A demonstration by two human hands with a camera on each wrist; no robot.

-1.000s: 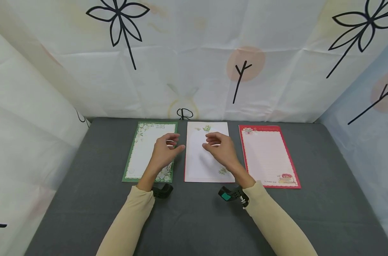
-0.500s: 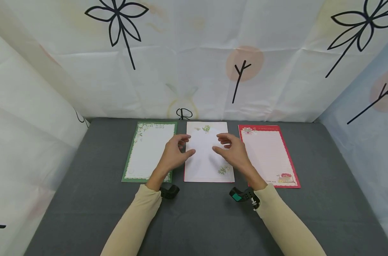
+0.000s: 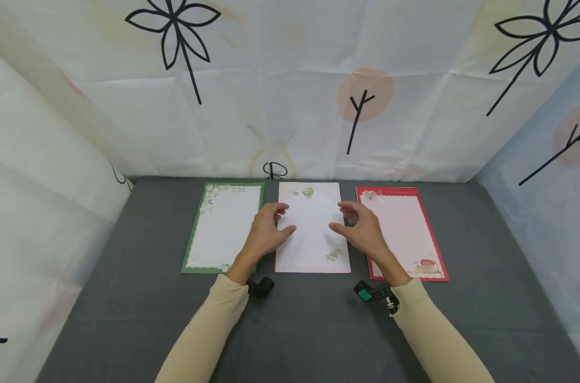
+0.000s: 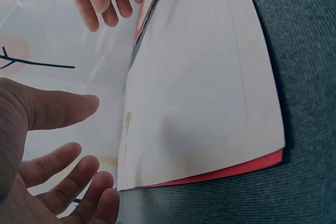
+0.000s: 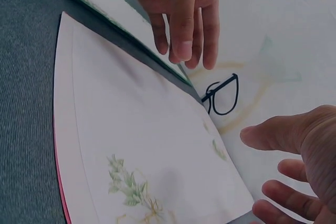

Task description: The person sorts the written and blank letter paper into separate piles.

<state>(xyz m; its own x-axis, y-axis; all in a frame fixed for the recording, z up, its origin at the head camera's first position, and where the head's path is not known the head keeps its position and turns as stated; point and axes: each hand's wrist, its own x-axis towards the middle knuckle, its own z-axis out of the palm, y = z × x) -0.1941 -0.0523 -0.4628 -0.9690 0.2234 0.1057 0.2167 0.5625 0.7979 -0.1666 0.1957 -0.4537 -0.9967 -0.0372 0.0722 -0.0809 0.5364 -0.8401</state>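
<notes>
A white letter pad with green leaf prints lies in the middle, and a red layer shows beneath its edge in the left wrist view. Over its left edge hovers my left hand, thumb and fingers spread apart with nothing between them. My right hand is held the same way over the pad's right edge, overlapping the red-bordered sheet in the head view. Both wrist views show the thumbs and loosely bent fingers above the paper. To the left lies a green-bordered sheet, partly covered by my left hand and wrist.
All three papers lie in a row near the back of a table with a dark grey cloth. A white printed curtain hangs right behind them, with more hanging fabric at the left and right sides.
Both hands have moved right and slightly apart. My left hand has come from over the green-bordered sheet to the white pad's left edge; my right hand has shifted to its right edge.
</notes>
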